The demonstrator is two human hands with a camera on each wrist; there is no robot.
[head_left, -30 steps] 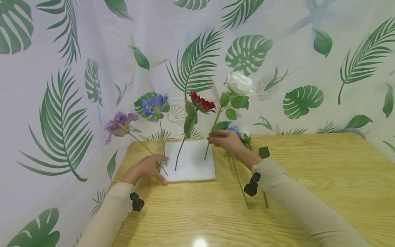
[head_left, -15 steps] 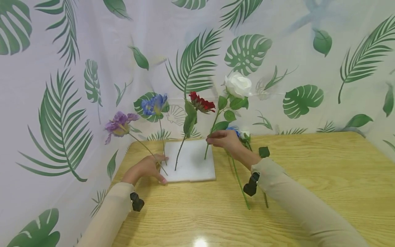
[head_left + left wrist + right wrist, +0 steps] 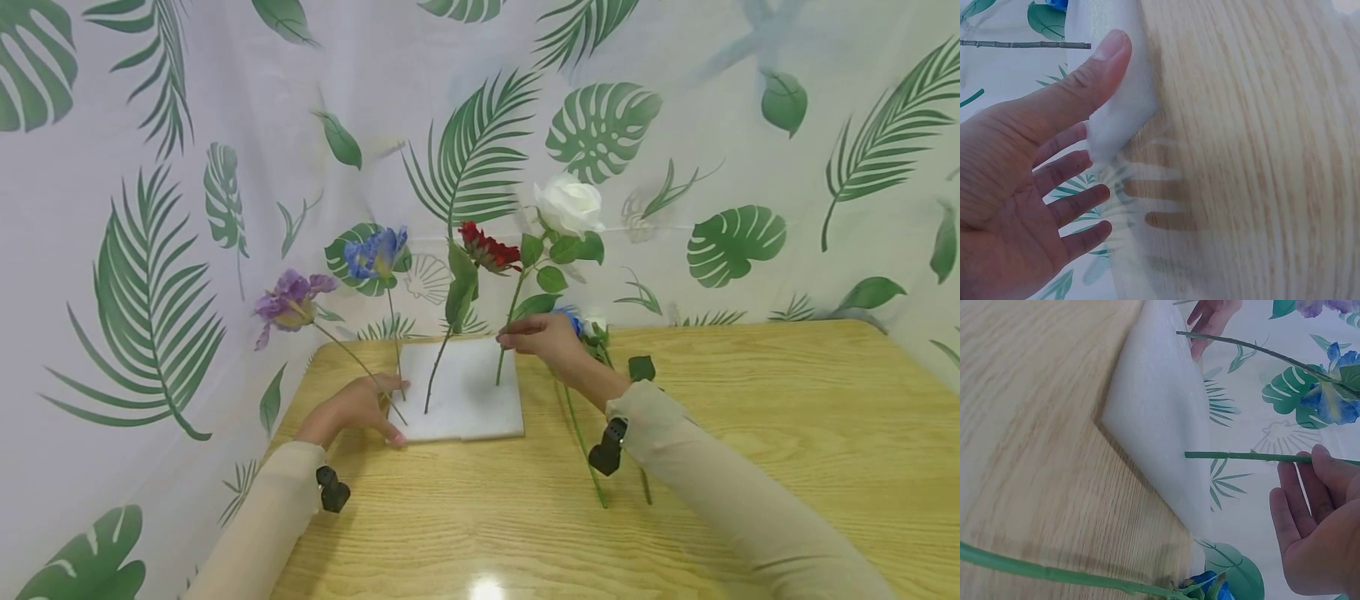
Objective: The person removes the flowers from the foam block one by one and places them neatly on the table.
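My right hand (image 3: 551,337) pinches the green stem of a white rose (image 3: 570,206) between thumb and fingers. In the right wrist view, the stem (image 3: 1241,455) meets the face of a white foam board (image 3: 468,417) at its lower end. The rose leans a little right. My left hand (image 3: 356,408) rests at the board's left side, fingers fairly straight, its thumb (image 3: 1100,59) along the front corner. Standing in the board are a purple flower (image 3: 288,300) tilted left, a blue flower (image 3: 375,252) and a red flower (image 3: 489,248) on a dark stem.
Beside the board on the right, further flowers lie on the wooden table (image 3: 750,417), including a blue bloom (image 3: 567,318) partly behind my right hand. A long green stem (image 3: 581,433) reaches toward the front. A leaf-printed cloth (image 3: 675,125) hangs behind and to the left.
My right hand has shifted slightly left, and the white rose's bloom has swung left toward upright, its stem's foot staying in place. The left hand has not moved.
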